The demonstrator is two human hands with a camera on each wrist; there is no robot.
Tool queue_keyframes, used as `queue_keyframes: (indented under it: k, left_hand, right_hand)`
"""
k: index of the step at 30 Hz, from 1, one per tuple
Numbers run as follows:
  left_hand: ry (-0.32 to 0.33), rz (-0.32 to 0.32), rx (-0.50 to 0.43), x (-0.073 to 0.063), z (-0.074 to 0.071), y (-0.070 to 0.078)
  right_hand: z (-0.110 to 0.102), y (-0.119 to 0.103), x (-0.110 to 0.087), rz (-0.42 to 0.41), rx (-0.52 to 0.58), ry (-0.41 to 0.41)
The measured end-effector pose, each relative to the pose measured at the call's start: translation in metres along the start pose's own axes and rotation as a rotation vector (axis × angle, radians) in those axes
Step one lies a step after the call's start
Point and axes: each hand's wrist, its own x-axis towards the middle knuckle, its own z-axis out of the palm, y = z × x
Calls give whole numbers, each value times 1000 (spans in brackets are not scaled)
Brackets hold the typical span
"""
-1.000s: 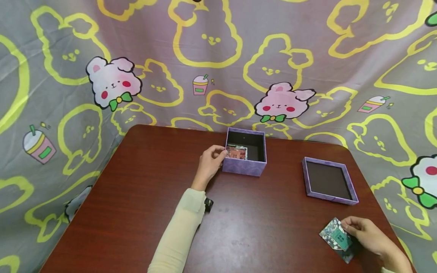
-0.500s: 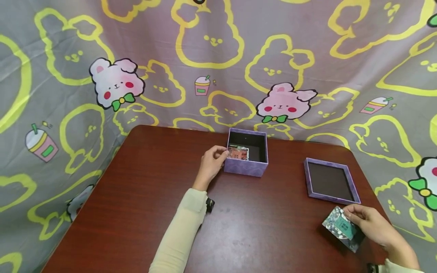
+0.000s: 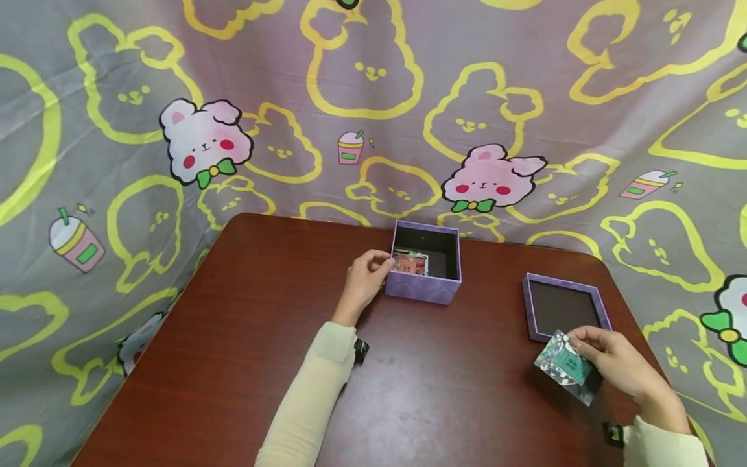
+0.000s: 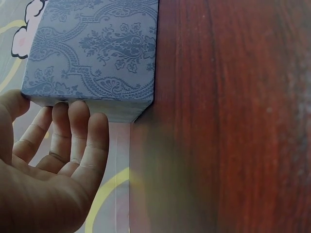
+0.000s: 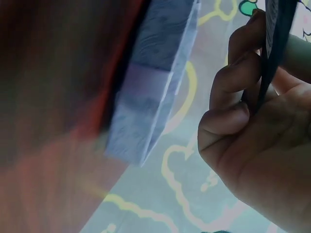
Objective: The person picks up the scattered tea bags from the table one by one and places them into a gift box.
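Observation:
Near the back edge of the table stands an open purple box (image 3: 421, 288) with a dark inside. Inside it, on the left, lies a flat reddish printed packet (image 3: 413, 264). My left hand (image 3: 369, 279) holds the box by its left side, thumb at the rim and fingertips against the patterned outer wall (image 4: 95, 53). On the right, my right hand (image 3: 618, 363) pinches a flat packet (image 3: 569, 364) with a mottled silvery print and a teal label, tilted above the table. Seen from the right wrist, this packet (image 5: 276, 43) is nearly edge-on between thumb and curled fingers.
The purple lid (image 3: 563, 307) lies inner side up at the right of the box, partly hidden behind my right hand. A dark red wooden table (image 3: 257, 292) carries everything. A curtain (image 3: 280, 78) with cartoon rabbits hangs just beyond its edges.
My right hand has moved away from me and slightly left with the silvery packet, now up to the lid's near edge. The left hand stays at the box; the whole view shifts slightly.

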Motion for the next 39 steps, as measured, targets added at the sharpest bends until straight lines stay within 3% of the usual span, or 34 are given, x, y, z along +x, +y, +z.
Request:
queue_keyframes:
  k: [7,13,19,25,32,39]
  left_hand:
    - [17,1,10,0,2,0]
    - [-3,-4,3,-1,1,1]
    - [24,5,0,1,-1,1]
    - [-2,-6,-1,0,1,0]
    - [19,-1,-2,0,-2,3]
    - [-2,1,10,0,-1,3]
  right_hand:
    - [-4,-22,29,-106,2,7]
    - [-2,-40,44,-122,44,-24]
    - [6,-61,69,-172,61,-56]
    - [8,-76,88,-221,82,-76]
    - [4,-94,108,-214,82,-93]
    - [8,-116,127,-187,74,-119]
